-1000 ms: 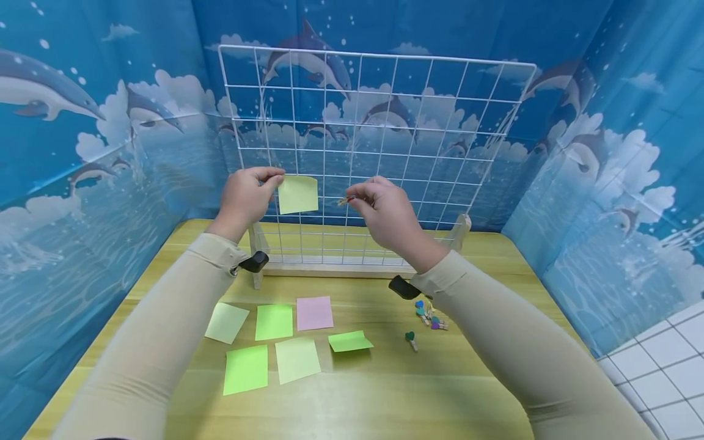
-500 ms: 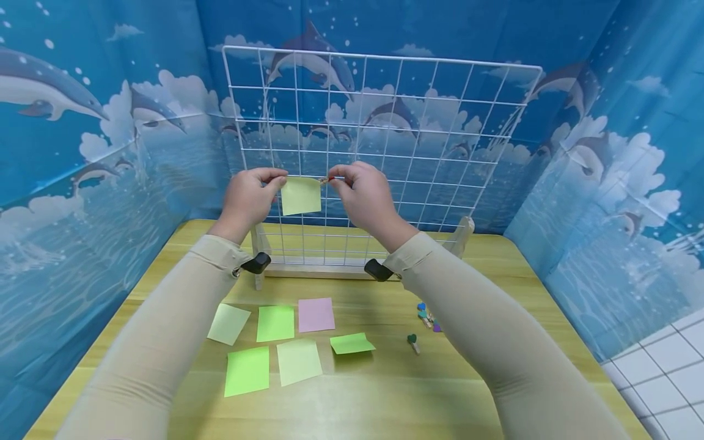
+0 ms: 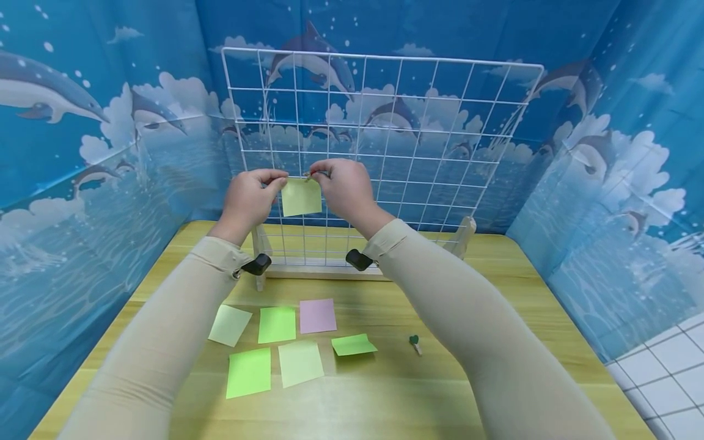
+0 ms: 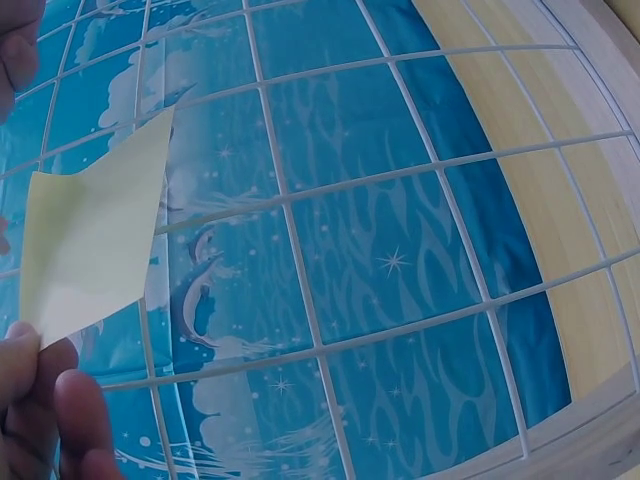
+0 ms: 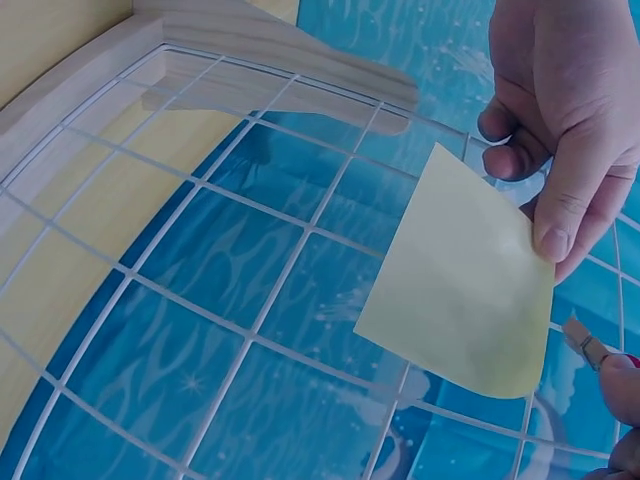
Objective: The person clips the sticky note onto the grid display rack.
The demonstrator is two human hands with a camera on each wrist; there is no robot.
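Observation:
A pale yellow sticky note hangs in front of the white wire grid. My left hand pinches its top left corner between thumb and finger. At the note's top edge, my right hand pinches a small wooden clothespin with a bit of red on it. In the right wrist view the clothespin's tip points toward the note's edge and appears apart from it. The left wrist view shows the note's free corner lifted off the wires. Part of the right hand lies outside the right wrist view.
Several sticky notes, green, pale green and a pink one, lie on the wooden table. A folded green note lies to their right. Beyond it is a green heart clothespin. A wooden base supports the grid. Dolphin-printed curtains surround the table.
My right hand has moved left and slightly up with the clothespin, from beside the note to its top edge. The left hand stays nearly still. My right sleeve now hides the clothespin pile.

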